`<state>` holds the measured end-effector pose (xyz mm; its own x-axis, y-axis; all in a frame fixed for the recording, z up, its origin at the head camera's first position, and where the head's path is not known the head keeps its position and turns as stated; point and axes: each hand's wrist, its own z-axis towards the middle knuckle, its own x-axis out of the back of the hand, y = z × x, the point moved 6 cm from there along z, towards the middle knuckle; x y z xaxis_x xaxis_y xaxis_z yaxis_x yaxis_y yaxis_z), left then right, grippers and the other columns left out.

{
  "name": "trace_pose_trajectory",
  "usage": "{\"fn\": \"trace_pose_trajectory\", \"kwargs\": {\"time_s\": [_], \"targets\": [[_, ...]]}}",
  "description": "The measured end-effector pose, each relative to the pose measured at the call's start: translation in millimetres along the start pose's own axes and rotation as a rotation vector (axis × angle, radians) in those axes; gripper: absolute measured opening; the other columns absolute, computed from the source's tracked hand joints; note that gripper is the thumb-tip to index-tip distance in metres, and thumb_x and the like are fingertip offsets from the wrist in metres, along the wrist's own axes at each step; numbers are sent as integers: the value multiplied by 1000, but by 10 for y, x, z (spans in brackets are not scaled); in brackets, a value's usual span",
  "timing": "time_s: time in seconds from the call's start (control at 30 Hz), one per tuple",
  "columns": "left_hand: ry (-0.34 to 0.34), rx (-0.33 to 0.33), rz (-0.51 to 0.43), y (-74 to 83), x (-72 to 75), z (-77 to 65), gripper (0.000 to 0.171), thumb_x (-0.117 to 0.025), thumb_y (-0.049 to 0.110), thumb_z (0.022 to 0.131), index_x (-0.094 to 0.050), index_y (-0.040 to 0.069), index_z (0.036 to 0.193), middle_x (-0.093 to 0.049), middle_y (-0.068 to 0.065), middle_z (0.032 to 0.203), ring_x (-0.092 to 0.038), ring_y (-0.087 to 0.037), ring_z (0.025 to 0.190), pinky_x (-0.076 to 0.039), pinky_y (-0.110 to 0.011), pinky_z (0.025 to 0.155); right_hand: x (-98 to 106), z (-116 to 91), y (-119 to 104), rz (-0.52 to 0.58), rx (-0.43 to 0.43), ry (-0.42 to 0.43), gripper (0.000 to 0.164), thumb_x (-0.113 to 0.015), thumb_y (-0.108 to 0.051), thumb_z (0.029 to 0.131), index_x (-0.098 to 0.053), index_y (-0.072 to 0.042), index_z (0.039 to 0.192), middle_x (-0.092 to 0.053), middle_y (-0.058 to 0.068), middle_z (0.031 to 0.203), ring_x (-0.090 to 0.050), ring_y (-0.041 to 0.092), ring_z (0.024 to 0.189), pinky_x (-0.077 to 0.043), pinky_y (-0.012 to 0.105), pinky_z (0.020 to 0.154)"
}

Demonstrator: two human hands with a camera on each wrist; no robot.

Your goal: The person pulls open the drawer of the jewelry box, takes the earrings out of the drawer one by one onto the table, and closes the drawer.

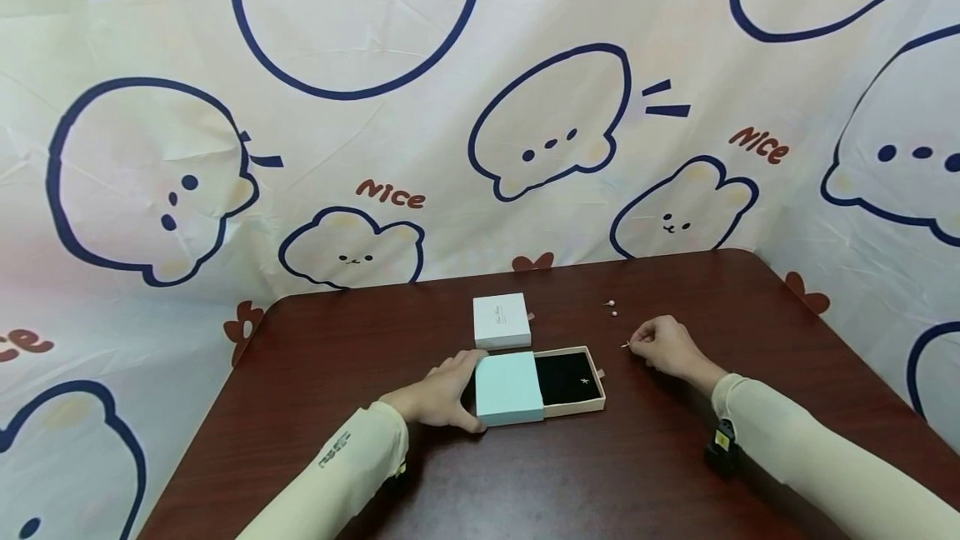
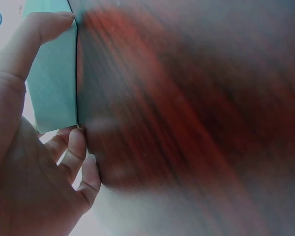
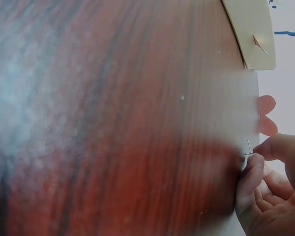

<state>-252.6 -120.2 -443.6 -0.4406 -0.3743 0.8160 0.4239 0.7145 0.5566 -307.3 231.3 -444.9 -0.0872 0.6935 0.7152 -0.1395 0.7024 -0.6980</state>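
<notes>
A light blue jewelry box [image 1: 509,388] lies on the table with its drawer [image 1: 574,408] pulled out to the right. On the drawer's black pad [image 1: 558,377] sits a small silvery star-shaped earring [image 1: 585,381]. My left hand [image 1: 442,394] grips the box's left end, thumb at the near corner; the left wrist view shows that thumb against the blue box [image 2: 54,83]. To the right of the drawer, my right hand [image 1: 667,348] pinches a tiny stud earring [image 1: 625,345] between thumb and finger. Its thin metal post [image 3: 249,146] sticks up in the right wrist view.
A white box [image 1: 502,320] with printed lettering stands just behind the blue one. Two small pearl-like pieces, one with a pin [image 1: 611,303] and one round [image 1: 614,313], lie beyond my right hand. A patterned cloth [image 1: 450,148] hangs behind the dark wooden table [image 1: 360,332].
</notes>
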Motion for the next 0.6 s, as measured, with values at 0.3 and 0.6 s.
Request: {"fn": "trace_pose_trajectory", "kwargs": {"time_s": [0.3, 0.6], "targets": [[5, 5, -3, -18, -7, 1, 102, -86, 36, 74, -28, 13, 155, -44, -9, 145, -41, -33, 133, -31, -60, 108, 6, -11, 12, 12, -13, 0, 14, -64, -10, 92, -72, 0, 85, -66, 0, 66, -59, 12, 54, -51, 29, 51], [6, 2, -8, -17, -4, 0, 103, -86, 37, 74, -27, 13, 155, -44, -9, 145, -40, -33, 133, -30, -59, 109, 47, -42, -53, 38, -4, -3, 14, -63, -8, 93, -73, 2, 91, -68, 7, 71, -61, 15, 56, -53, 30, 51]]}}
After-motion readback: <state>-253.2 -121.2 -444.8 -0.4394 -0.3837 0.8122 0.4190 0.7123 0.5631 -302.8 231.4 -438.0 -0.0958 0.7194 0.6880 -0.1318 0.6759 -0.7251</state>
